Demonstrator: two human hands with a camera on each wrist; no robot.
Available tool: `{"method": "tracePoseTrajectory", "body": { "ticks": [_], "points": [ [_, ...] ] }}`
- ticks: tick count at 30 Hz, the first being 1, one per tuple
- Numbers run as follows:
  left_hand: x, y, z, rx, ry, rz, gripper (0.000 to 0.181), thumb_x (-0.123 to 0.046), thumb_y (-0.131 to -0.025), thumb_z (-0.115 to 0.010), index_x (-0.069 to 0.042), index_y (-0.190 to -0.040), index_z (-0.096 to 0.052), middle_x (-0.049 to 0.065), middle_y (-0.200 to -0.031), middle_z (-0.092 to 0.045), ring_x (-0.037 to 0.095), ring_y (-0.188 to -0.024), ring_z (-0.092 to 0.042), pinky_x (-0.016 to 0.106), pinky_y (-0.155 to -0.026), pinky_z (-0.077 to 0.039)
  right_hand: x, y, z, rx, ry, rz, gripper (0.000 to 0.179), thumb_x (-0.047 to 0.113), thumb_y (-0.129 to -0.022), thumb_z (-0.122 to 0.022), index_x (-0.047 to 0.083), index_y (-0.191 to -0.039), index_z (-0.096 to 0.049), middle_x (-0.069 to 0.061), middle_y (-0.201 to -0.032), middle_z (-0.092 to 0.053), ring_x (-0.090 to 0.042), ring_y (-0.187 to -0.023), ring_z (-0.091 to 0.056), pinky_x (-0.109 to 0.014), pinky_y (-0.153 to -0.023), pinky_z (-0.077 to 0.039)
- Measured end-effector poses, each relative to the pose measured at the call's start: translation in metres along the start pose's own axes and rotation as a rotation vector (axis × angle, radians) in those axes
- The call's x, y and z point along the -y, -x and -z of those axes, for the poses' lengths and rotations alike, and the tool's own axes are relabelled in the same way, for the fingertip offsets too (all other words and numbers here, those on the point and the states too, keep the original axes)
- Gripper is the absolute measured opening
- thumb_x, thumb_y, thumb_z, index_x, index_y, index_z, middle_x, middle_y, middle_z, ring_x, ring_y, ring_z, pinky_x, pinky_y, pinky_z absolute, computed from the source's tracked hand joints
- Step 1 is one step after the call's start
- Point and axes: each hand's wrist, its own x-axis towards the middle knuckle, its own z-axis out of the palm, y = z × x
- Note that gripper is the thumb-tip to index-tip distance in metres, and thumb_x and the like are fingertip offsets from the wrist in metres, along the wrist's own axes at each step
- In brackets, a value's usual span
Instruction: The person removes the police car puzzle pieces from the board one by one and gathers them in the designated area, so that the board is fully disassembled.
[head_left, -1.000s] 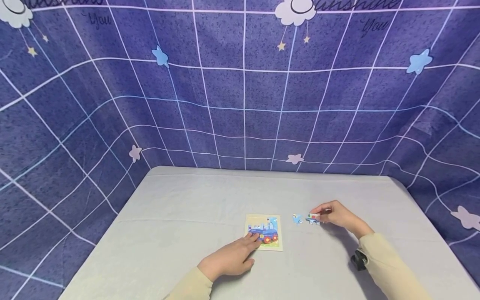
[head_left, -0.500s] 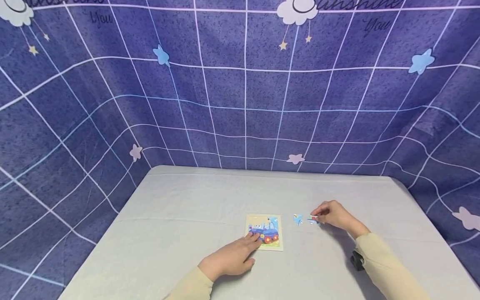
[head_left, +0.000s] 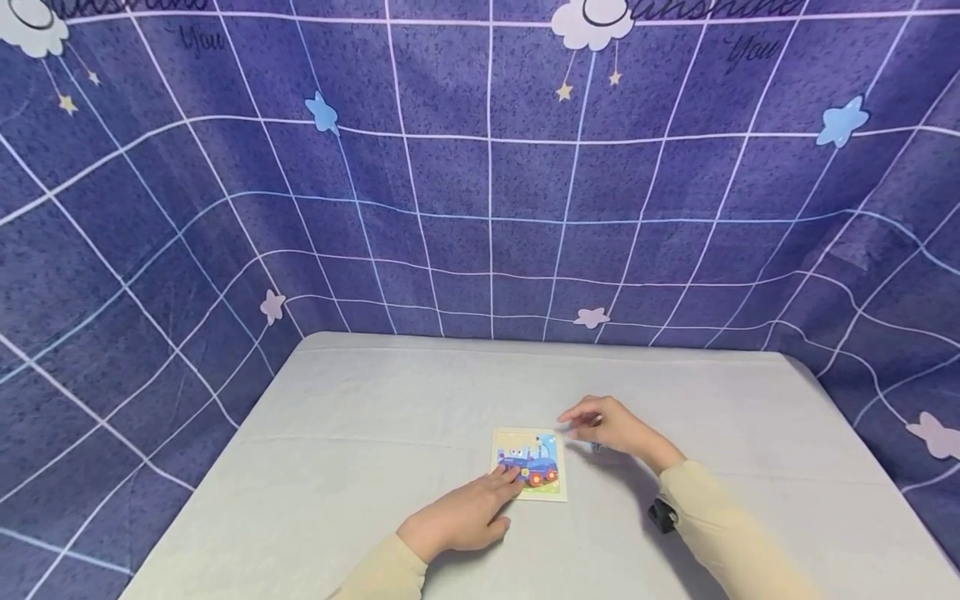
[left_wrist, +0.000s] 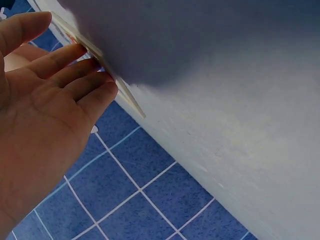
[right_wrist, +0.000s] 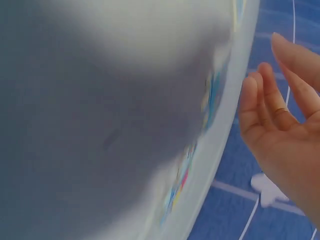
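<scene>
A square puzzle board (head_left: 546, 440) with a blue cartoon tractor lies flat on the table; its upper-left part shows bare pale wood. My left hand (head_left: 461, 512) rests its straight fingers on the board's lower-left area, and the left wrist view shows the fingertips against the board (left_wrist: 131, 100). Just right of the board, my right hand (head_left: 617, 427) hovers with fingers loosely bent, thumb apart, holding nothing. Beneath it a blue puzzle piece (head_left: 597, 447) is mostly covered. In the right wrist view a blue piece (right_wrist: 212, 100) and a piece with red and yellow (right_wrist: 181, 185) lie on the table.
A pale cloth covers the table (head_left: 375, 400). Behind and on both sides hangs a dark blue curtain (head_left: 450, 192) with a line grid and stars. A black wrist device (head_left: 663, 515) sits under the right sleeve.
My right hand has left the red-marked piece and moved left, over the blue piece near the board. My left hand stays on the board.
</scene>
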Motion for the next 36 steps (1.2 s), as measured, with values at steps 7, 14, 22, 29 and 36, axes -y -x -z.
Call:
{"method": "tracePoseTrajectory", "body": {
  "ticks": [7,14,22,29,36],
  "points": [
    [0.0,0.0,-0.001,0.007,0.009,0.01,0.053,-0.022,-0.095,-0.056,-0.003,-0.143,-0.045,0.014,-0.152,-0.035,0.027,-0.141,-0.03,0.038,-0.114,-0.029,0.009,-0.014,-0.027,0.12,-0.066,-0.069,0.028,0.0,-0.078,-0.074,-0.002,-0.106,-0.071,-0.016,-0.089,-0.061,-0.016,-0.081,-0.055,-0.024,-0.073,-0.05],
    [0.0,0.001,-0.001,0.007,0.022,0.011,0.052,-0.021,-0.096,-0.056,-0.002,-0.142,-0.045,0.013,-0.152,-0.036,0.027,-0.141,-0.03,0.038,-0.114,-0.03,0.012,-0.018,-0.035,0.163,0.006,-0.124,0.024,0.002,-0.077,-0.076,0.005,-0.101,-0.074,-0.012,-0.087,-0.055,-0.02,-0.077,-0.047,-0.024,-0.067,-0.041],
    [0.001,0.0,-0.002,0.012,0.018,0.015,0.052,-0.023,-0.096,-0.055,-0.003,-0.143,-0.045,0.013,-0.152,-0.035,0.026,-0.141,-0.03,0.038,-0.114,-0.03,0.012,-0.018,-0.037,0.14,0.039,-0.128,0.023,0.002,-0.075,-0.077,0.009,-0.097,-0.074,-0.009,-0.093,-0.054,-0.019,-0.076,-0.046,-0.025,-0.066,-0.04],
    [0.003,-0.001,-0.004,0.011,0.018,0.016,0.052,-0.023,-0.096,-0.056,-0.004,-0.143,-0.044,0.012,-0.152,-0.036,0.026,-0.141,-0.03,0.038,-0.114,-0.03,0.013,-0.016,-0.038,0.097,0.05,-0.089,0.029,-0.001,-0.072,-0.078,0.007,-0.098,-0.068,-0.009,-0.091,-0.056,-0.02,-0.076,-0.048,-0.025,-0.066,-0.042],
    [0.004,-0.001,-0.004,0.006,0.016,0.006,0.052,-0.022,-0.096,-0.055,-0.003,-0.143,-0.044,0.013,-0.152,-0.036,0.027,-0.142,-0.03,0.039,-0.114,-0.029,0.012,-0.015,-0.039,0.053,0.034,-0.051,0.035,-0.005,-0.071,-0.077,0.002,-0.101,-0.063,-0.009,-0.09,-0.057,-0.021,-0.08,-0.053,-0.028,-0.072,-0.048]
  ]
}}
